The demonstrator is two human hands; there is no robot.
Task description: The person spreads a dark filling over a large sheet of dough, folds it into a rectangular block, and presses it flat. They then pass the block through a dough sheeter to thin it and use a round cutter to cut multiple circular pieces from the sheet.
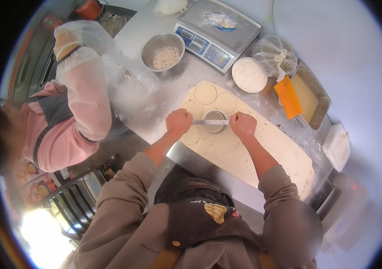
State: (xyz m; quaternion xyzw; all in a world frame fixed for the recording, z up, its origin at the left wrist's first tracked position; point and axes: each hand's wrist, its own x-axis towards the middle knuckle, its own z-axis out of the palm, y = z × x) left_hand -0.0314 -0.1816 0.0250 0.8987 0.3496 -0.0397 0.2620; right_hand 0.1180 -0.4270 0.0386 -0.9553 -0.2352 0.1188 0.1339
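Over a rolled-out sheet of pale, speckled dough (262, 148), both of my hands are closed on a flat metal bar. My left hand (179, 122) grips the bar's left end, and my right hand (243, 124) its right end. Between my fists the bar (218, 122) lies across the top of a round metal cutter (216, 131). The cutter rests on the dough. Several cut dough circles (206, 93) show around it, still lying within the sheet. Whether bar and cutter are one piece I cannot tell.
Beyond the dough are a steel bowl (148, 56) with a dough-like mix, a digital scale (240, 27), a white round container (250, 75) and a tied plastic bag (275, 56). An orange scraper (288, 97) leans on a metal tray (324, 112). A co-worker in a pink sleeve (83, 98) stands left.
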